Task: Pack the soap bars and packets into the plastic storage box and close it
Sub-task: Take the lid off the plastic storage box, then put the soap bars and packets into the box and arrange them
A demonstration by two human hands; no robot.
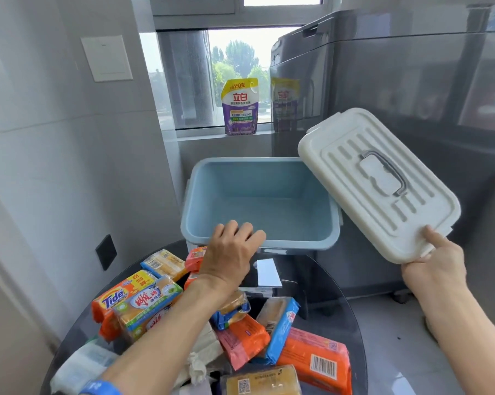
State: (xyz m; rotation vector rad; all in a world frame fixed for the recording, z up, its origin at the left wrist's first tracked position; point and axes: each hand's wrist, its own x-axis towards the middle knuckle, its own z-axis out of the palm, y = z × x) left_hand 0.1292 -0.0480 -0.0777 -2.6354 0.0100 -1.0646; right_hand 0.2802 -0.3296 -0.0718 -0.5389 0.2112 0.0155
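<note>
The light-blue plastic storage box (pixel 320 240) stands with nothing in it at the far edge of a round dark glass table (pixel 337 303). My right hand (pixel 437 260) grips the near corner of its white ribbed lid (pixel 351 163), held tilted in the air to the right of the box. My left hand (pixel 229 255) rests with fingers curled on the box's near rim. Several wrapped soap bars lie piled on the table: a Tide packet (pixel 118 297), orange packets (pixel 317 357), a blue-wrapped bar (pixel 280 326).
A purple and yellow detergent pouch (pixel 240 106) stands on the windowsill behind the box. A tall grey washing machine (pixel 397 89) fills the right side. A tiled wall is on the left. White cloth or bags (pixel 84 366) lie at the table's near left.
</note>
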